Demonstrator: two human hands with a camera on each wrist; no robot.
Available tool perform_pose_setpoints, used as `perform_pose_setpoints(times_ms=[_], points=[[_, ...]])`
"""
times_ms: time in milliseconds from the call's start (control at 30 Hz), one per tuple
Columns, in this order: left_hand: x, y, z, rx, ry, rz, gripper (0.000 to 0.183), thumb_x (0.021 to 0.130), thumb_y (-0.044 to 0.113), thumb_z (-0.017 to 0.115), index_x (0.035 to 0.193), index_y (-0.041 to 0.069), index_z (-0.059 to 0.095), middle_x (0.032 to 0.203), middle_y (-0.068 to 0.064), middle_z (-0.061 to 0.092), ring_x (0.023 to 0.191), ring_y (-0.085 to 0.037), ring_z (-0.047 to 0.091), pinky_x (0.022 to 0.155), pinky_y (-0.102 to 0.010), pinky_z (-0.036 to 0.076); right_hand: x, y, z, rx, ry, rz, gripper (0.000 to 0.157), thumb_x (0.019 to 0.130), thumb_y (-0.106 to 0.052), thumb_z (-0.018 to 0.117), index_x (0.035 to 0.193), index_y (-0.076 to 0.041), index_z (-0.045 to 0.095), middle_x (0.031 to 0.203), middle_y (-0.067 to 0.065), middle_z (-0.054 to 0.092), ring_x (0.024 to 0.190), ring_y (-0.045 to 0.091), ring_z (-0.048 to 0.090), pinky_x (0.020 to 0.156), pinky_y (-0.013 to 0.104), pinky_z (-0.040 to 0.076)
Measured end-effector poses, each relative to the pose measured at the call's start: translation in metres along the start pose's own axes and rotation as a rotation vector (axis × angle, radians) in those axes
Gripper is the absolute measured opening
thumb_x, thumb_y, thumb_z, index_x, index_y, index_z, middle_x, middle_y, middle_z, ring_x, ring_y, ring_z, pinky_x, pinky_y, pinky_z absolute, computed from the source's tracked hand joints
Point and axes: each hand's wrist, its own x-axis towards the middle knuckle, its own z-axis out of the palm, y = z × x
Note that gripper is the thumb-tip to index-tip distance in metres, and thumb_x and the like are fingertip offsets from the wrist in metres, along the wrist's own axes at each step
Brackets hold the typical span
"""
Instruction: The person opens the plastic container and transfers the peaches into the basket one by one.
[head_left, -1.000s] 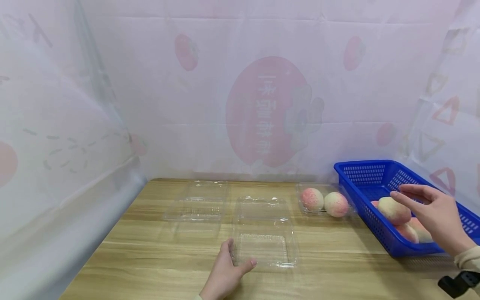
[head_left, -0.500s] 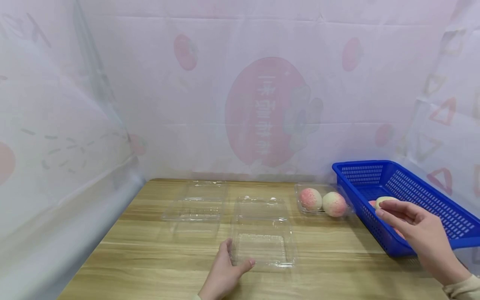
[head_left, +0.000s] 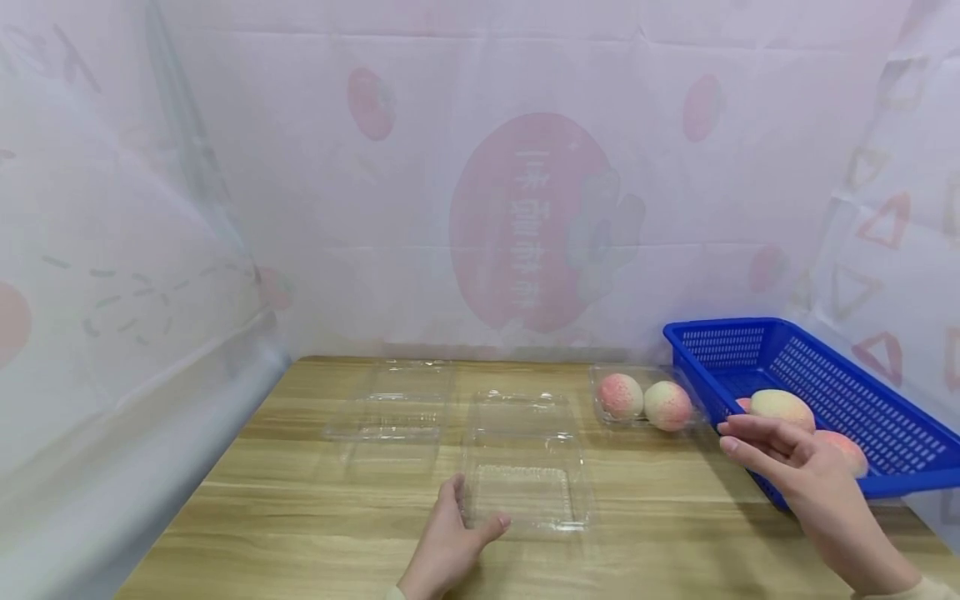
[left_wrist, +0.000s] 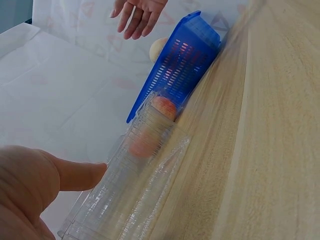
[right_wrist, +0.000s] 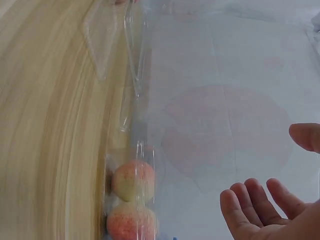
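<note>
Near the front of the table lies an opened clear plastic clamshell container point(head_left: 525, 496), nothing inside it. My left hand point(head_left: 448, 542) rests at its front left corner, fingers along the left side and thumb extended by the front edge; in the left wrist view the straight thumb point(left_wrist: 82, 175) reaches its rim. My right hand point(head_left: 810, 487) holds nothing, fingers loosely bent, overlapping the near left corner of the blue basket point(head_left: 892, 421). Several pink-and-cream peaches sit in that basket, among them a pale peach point(head_left: 782, 407) just behind the right hand.
A second opened clear container point(head_left: 401, 417) stands at the back left. Against the basket's left side is another clear container point(head_left: 600, 421) holding two peaches point(head_left: 621, 396). A printed white cloth point(head_left: 375, 250) walls off the back and sides of the wooden table point(head_left: 300, 517).
My right hand has moved left and toward me from above the basket, uncovering peaches there that it hid half a second ago. The left hand stays at the container.
</note>
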Motion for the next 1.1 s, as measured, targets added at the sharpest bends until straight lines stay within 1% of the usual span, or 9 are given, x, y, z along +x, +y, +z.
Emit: perform_pose_setpoints(times_ms=[100, 267, 367, 500, 633, 733, 833, 967, 1100], points=[[0.0, 0.0, 0.0, -0.002, 0.006, 0.005, 0.101, 0.083, 0.034, 0.079, 0.146, -0.016, 0.018, 0.149, -0.039, 0.022, 0.132, -0.058, 0.027, 0.103, -0.066, 0.029, -0.002, 0.001, 0.008, -0.006, -0.033, 0.033, 0.035, 0.099, -0.015, 0.062, 0.132, -0.003, 0.058, 0.118, 0.001, 0.067, 0.106, 0.008, 0.062, 0.083, 0.02, 0.052], [0.0, 0.001, 0.0, 0.001, 0.006, 0.0, 0.102, 0.083, 0.035, 0.079, 0.146, -0.015, 0.018, 0.15, -0.038, 0.023, 0.131, -0.058, 0.028, 0.103, -0.067, 0.029, -0.004, 0.004, 0.029, 0.137, -0.091, 0.079, 0.032, 0.1, -0.012, 0.06, 0.129, 0.001, 0.057, 0.115, 0.009, 0.068, 0.103, 0.021, 0.066, 0.084, 0.032, 0.056], [0.0, 0.002, 0.0, 0.003, 0.016, 0.002, 0.101, 0.083, 0.034, 0.08, 0.146, -0.014, 0.018, 0.15, -0.037, 0.024, 0.13, -0.058, 0.03, 0.103, -0.067, 0.03, -0.005, 0.003, 0.044, 0.193, -0.101, 0.13, 0.034, 0.1, -0.014, 0.061, 0.129, 0.002, 0.056, 0.116, 0.011, 0.067, 0.103, 0.023, 0.066, 0.085, 0.035, 0.055], [0.0, 0.002, 0.001, -0.001, 0.026, 0.006, 0.1, 0.082, 0.033, 0.08, 0.146, -0.015, 0.019, 0.149, -0.038, 0.024, 0.129, -0.057, 0.032, 0.102, -0.066, 0.032, -0.008, 0.001, 0.067, 0.261, -0.078, 0.191, 0.034, 0.099, -0.015, 0.062, 0.127, 0.002, 0.056, 0.113, 0.01, 0.066, 0.098, 0.022, 0.065, 0.085, 0.035, 0.055], [0.0, 0.001, 0.001, 0.0, 0.03, 0.01, 0.101, 0.082, 0.033, 0.08, 0.146, -0.014, 0.019, 0.148, -0.038, 0.025, 0.127, -0.057, 0.035, 0.102, -0.065, 0.033, -0.01, 0.001, 0.088, 0.333, -0.058, 0.277, 0.035, 0.098, -0.017, 0.063, 0.127, 0.001, 0.055, 0.111, 0.01, 0.065, 0.095, 0.021, 0.063, 0.084, 0.035, 0.055], [-0.001, 0.001, 0.001, 0.003, 0.034, 0.01, 0.101, 0.082, 0.033, 0.08, 0.146, -0.015, 0.019, 0.148, -0.038, 0.026, 0.127, -0.057, 0.035, 0.101, -0.065, 0.034, -0.011, 0.002, 0.099, 0.384, -0.041, 0.312, 0.035, 0.098, -0.017, 0.062, 0.126, 0.002, 0.055, 0.111, 0.01, 0.064, 0.096, 0.021, 0.062, 0.085, 0.035, 0.054], [-0.001, 0.001, 0.001, -0.002, 0.034, -0.002, 0.101, 0.082, 0.033, 0.08, 0.146, -0.015, 0.019, 0.148, -0.039, 0.024, 0.129, -0.057, 0.033, 0.103, -0.065, 0.032, -0.011, 0.006, 0.108, 0.427, 0.012, 0.327, 0.033, 0.098, -0.014, 0.061, 0.126, 0.003, 0.053, 0.111, 0.009, 0.062, 0.1, 0.023, 0.06, 0.087, 0.036, 0.053], [0.0, 0.001, 0.002, -0.009, 0.031, -0.021, 0.102, 0.081, 0.034, 0.081, 0.146, -0.014, 0.019, 0.149, -0.038, 0.023, 0.13, -0.057, 0.031, 0.104, -0.065, 0.03, -0.01, 0.015, 0.116, 0.399, 0.077, 0.34, 0.04, 0.099, -0.014, 0.058, 0.132, 0.007, 0.048, 0.118, 0.009, 0.059, 0.106, 0.023, 0.055, 0.09, 0.035, 0.051], [0.0, 0.0, 0.003, -0.008, 0.028, -0.023, 0.103, 0.081, 0.035, 0.081, 0.147, -0.014, 0.018, 0.149, -0.038, 0.023, 0.131, -0.057, 0.03, 0.104, -0.065, 0.03, -0.006, 0.026, 0.123, 0.362, 0.092, 0.342, 0.05, 0.1, -0.014, 0.056, 0.14, 0.011, 0.039, 0.128, 0.013, 0.054, 0.11, 0.022, 0.054, 0.092, 0.033, 0.049]])
